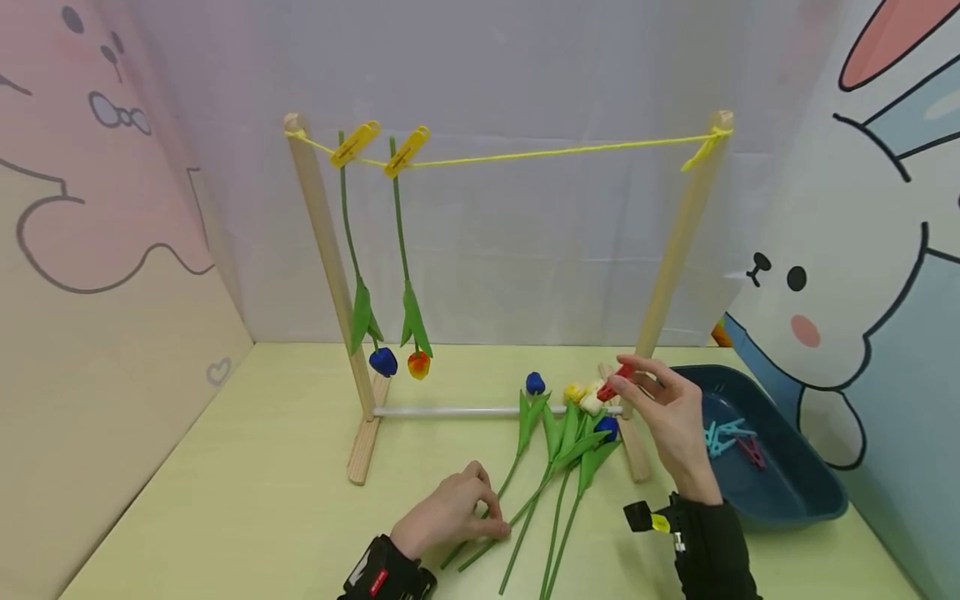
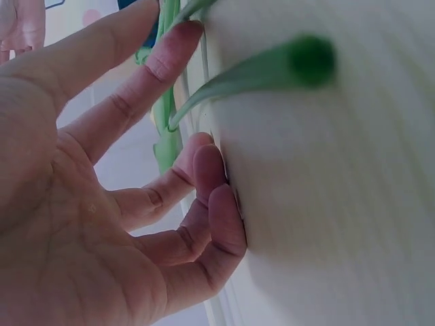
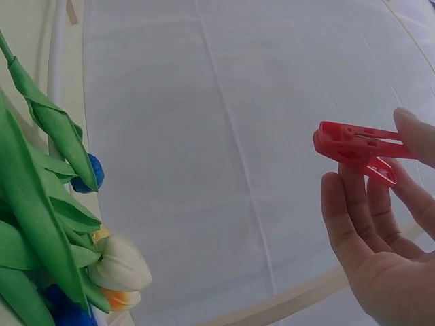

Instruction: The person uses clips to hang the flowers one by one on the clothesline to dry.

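My right hand point(image 1: 667, 408) holds a red clothespin point(image 3: 360, 146) between thumb and fingers, raised above the tulip heads near the right post. Low over the table, my left hand point(image 1: 457, 508) reaches among the lower ends of several green tulip stems point(image 1: 525, 537). Its thumb and index finger stand apart beside a stem, and the other fingers bend toward the tabletop in the left wrist view. The loose bunch has a white tulip point(image 3: 121, 263), a yellow tulip point(image 1: 574, 392) and a blue tulip point(image 1: 535, 383) at its far end.
A yellow string point(image 1: 540, 153) spans two wooden posts. From it, a blue tulip point(image 1: 383, 362) and an orange tulip point(image 1: 419, 365) hang head down under yellow clothespins point(image 1: 407, 152). At right, a dark blue basin point(image 1: 806, 467) holds light blue clothespins point(image 1: 723, 437). A white bar point(image 1: 450, 412) joins the posts.
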`<state>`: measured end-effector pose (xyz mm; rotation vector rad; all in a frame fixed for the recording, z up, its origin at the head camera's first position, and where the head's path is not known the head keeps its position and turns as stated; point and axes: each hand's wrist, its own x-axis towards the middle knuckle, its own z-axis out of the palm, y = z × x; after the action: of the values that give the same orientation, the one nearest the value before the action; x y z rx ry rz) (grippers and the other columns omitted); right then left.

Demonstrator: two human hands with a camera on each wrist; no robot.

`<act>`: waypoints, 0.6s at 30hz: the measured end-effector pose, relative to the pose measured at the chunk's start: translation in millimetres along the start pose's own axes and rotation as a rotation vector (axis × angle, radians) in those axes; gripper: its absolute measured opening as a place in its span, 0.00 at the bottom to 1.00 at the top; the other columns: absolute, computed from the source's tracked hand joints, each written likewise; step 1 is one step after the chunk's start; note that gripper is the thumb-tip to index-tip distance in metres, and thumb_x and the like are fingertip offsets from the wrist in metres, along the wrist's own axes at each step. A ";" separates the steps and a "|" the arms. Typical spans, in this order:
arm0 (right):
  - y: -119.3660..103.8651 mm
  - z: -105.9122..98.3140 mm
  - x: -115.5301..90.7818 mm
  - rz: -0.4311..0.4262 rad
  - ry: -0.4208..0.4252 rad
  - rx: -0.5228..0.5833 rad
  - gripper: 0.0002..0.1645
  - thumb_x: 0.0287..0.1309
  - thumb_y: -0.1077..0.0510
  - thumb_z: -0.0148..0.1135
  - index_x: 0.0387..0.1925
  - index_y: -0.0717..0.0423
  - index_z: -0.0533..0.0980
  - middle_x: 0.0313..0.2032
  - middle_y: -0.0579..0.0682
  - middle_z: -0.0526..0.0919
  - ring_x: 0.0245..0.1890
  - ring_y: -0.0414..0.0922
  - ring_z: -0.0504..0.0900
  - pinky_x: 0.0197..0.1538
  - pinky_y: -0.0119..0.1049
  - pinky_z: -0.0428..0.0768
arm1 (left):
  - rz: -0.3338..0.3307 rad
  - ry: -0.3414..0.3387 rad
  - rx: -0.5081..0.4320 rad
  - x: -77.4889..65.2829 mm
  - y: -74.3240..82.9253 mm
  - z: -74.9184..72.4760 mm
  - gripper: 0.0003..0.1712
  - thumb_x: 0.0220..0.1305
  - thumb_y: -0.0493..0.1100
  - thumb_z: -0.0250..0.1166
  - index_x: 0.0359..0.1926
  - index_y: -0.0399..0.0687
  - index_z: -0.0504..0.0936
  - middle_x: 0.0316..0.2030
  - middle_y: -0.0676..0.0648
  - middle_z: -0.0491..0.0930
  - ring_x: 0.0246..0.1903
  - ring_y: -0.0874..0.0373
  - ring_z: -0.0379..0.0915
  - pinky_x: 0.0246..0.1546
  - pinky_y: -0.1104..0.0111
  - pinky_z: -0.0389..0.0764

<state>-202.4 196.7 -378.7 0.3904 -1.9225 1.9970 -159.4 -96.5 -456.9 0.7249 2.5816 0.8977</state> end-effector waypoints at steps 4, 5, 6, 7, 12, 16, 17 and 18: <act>0.7 -0.7 0.2 0.009 -0.005 -0.007 0.17 0.62 0.72 0.64 0.52 0.65 0.80 0.43 0.38 0.85 0.42 0.34 0.86 0.48 0.25 0.83 | -0.005 0.016 0.024 0.6 1.8 2.2 0.09 0.55 0.50 0.77 0.26 0.57 0.86 0.42 0.54 0.68 0.36 0.62 0.63 0.38 0.71 0.67; 0.6 -0.5 0.6 0.010 -0.008 -0.005 0.16 0.62 0.72 0.64 0.52 0.63 0.81 0.44 0.38 0.85 0.42 0.34 0.87 0.49 0.25 0.83 | -0.008 0.022 0.036 0.5 2.4 2.7 0.09 0.54 0.49 0.78 0.25 0.57 0.85 0.42 0.54 0.68 0.36 0.61 0.64 0.39 0.70 0.68; 0.5 -0.2 1.0 0.006 -0.010 -0.004 0.16 0.62 0.72 0.64 0.52 0.65 0.81 0.44 0.38 0.85 0.42 0.34 0.86 0.49 0.25 0.83 | -0.012 0.028 0.051 0.2 3.1 3.0 0.08 0.54 0.48 0.78 0.25 0.58 0.85 0.43 0.54 0.69 0.36 0.61 0.64 0.39 0.70 0.68; 0.4 -0.1 1.1 0.006 -0.009 -0.005 0.16 0.62 0.72 0.64 0.52 0.65 0.81 0.44 0.38 0.85 0.42 0.34 0.86 0.48 0.25 0.83 | -0.017 0.030 0.062 0.0 3.7 2.9 0.08 0.54 0.47 0.77 0.24 0.58 0.85 0.43 0.55 0.69 0.37 0.61 0.64 0.40 0.69 0.68; -0.5 1.2 2.7 -0.011 -0.013 0.006 0.16 0.62 0.73 0.63 0.51 0.63 0.82 0.42 0.39 0.85 0.43 0.34 0.87 0.48 0.24 0.83 | -0.025 0.028 0.125 -0.6 5.0 0.7 0.05 0.54 0.44 0.75 0.25 0.56 0.86 0.42 0.55 0.69 0.36 0.61 0.65 0.40 0.69 0.69; -0.2 1.6 2.7 -0.008 -0.012 0.004 0.16 0.62 0.72 0.63 0.51 0.61 0.82 0.43 0.39 0.85 0.42 0.34 0.86 0.48 0.24 0.83 | -0.009 -0.004 0.115 -0.8 4.6 -2.8 0.05 0.54 0.43 0.74 0.25 0.55 0.86 0.41 0.56 0.70 0.35 0.62 0.65 0.40 0.70 0.69; 0.2 1.3 2.5 -0.003 -0.014 -0.001 0.16 0.62 0.72 0.63 0.51 0.62 0.82 0.43 0.39 0.85 0.42 0.34 0.86 0.47 0.24 0.83 | -0.006 -0.019 0.089 -1.0 4.2 -4.3 0.04 0.55 0.43 0.73 0.26 0.54 0.86 0.41 0.56 0.70 0.35 0.63 0.66 0.40 0.70 0.70; 0.7 1.1 2.1 0.002 -0.013 -0.004 0.16 0.62 0.72 0.63 0.52 0.65 0.81 0.43 0.38 0.85 0.42 0.34 0.86 0.47 0.24 0.83 | -0.006 -0.035 0.060 -1.3 3.5 -5.8 0.04 0.56 0.43 0.72 0.27 0.53 0.86 0.42 0.56 0.71 0.34 0.64 0.66 0.39 0.71 0.70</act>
<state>-204.7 195.7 -378.3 0.4017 -1.9349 1.9967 -159.6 -97.7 -450.1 0.7429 2.5881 0.8014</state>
